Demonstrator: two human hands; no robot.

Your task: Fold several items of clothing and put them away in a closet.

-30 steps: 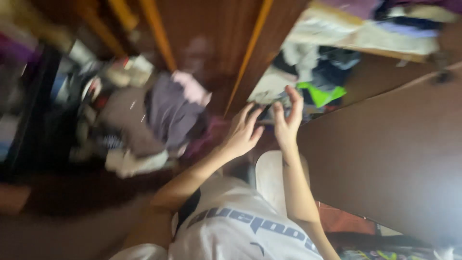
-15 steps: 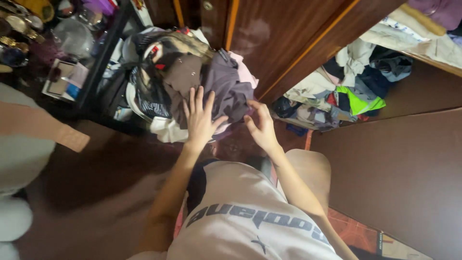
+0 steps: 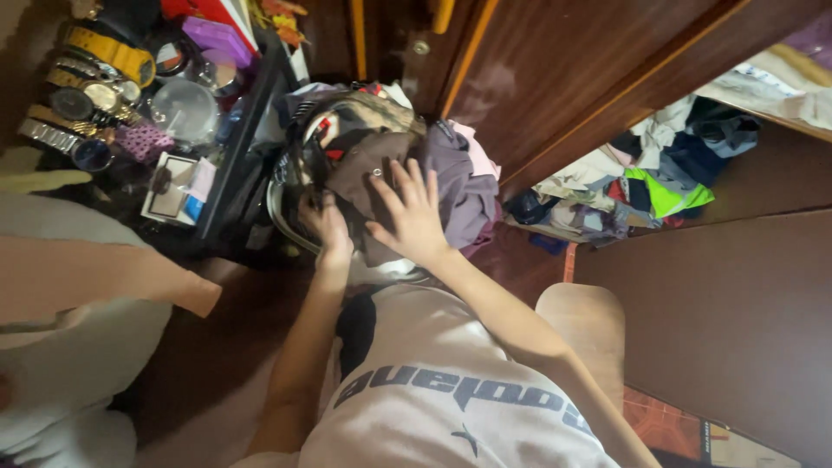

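Observation:
A heap of clothes (image 3: 451, 173) fills a round basket (image 3: 279, 208) on the floor against a wooden wardrobe. My left hand (image 3: 328, 227) is curled into a dark garment (image 3: 305, 173) at the heap's near left side, by the basket's rim. My right hand (image 3: 407, 212) lies flat with its fingers spread on a brown garment (image 3: 360, 169) on top, next to a purple one (image 3: 472, 195). Below both arms I see my white printed shirt (image 3: 433, 381).
A dark shelf (image 3: 230, 147) at upper left carries watches, jars and small boxes. A wardrobe door (image 3: 555, 69) stands behind the heap. An open compartment (image 3: 641, 186) to the right is stuffed with clothes. A brown panel (image 3: 737, 312) is at right and beige fabric (image 3: 78, 286) at left.
The view has swung left and steadied. Both hands came from the open compartment to the basket heap; my left hand has closed on a dark garment and my right hand has moved on top.

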